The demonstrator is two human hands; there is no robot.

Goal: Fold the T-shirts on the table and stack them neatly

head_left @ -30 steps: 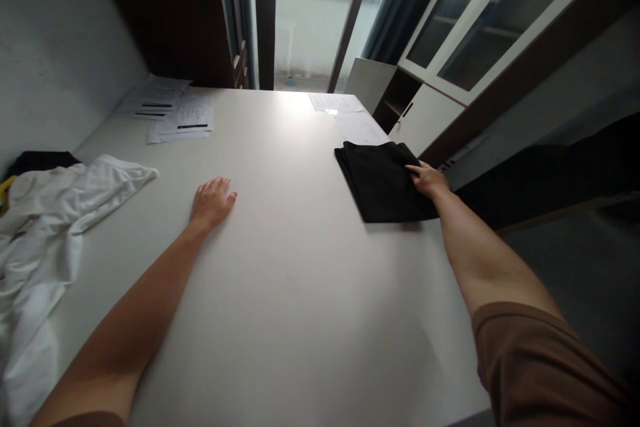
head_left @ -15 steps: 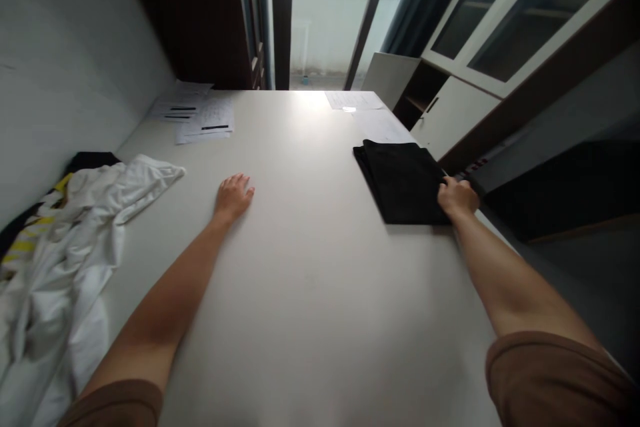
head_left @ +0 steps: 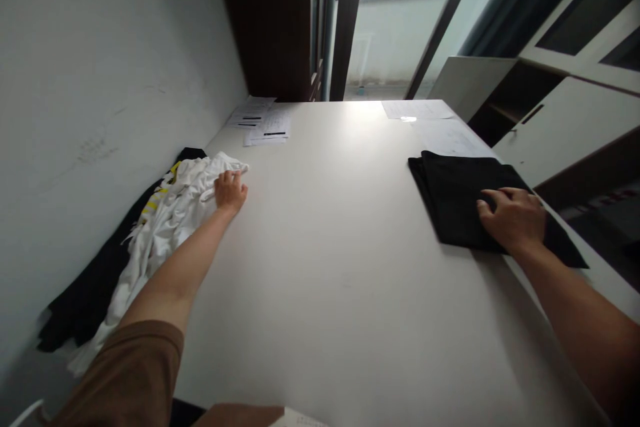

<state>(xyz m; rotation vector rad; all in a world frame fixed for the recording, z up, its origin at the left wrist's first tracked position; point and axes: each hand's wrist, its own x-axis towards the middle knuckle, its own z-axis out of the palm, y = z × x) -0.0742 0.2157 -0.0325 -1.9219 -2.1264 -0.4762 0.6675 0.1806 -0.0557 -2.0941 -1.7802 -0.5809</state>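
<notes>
At the left, my left hand (head_left: pixel 230 193) touches the edge of a crumpled white garment (head_left: pixel 187 197), its fingers slightly bent and apart, no firm grip showing. On the right side of the table (head_left: pixel 340 247), my right hand (head_left: pixel 517 220) lies over a folded black cloth (head_left: pixel 457 197), palm down with fingers spread. The black cloth lies flat in layers, and one corner reaches toward the table's right edge. Part of it is hidden under my right hand.
Black clothing (head_left: pixel 100 287) and a yellow-striped piece (head_left: pixel 155 200) lie between the white garment and the wall (head_left: pixel 125 47). Papers (head_left: pixel 270 127) sit at the far left corner, and more sheets (head_left: pixel 420 110) at the far right. A white cabinet (head_left: pixel 590 120) stands beyond the right edge.
My left hand has gone from the bare tabletop to the white garment. My right hand has shifted from the black cloth's right edge onto its top. The view has turned left.
</notes>
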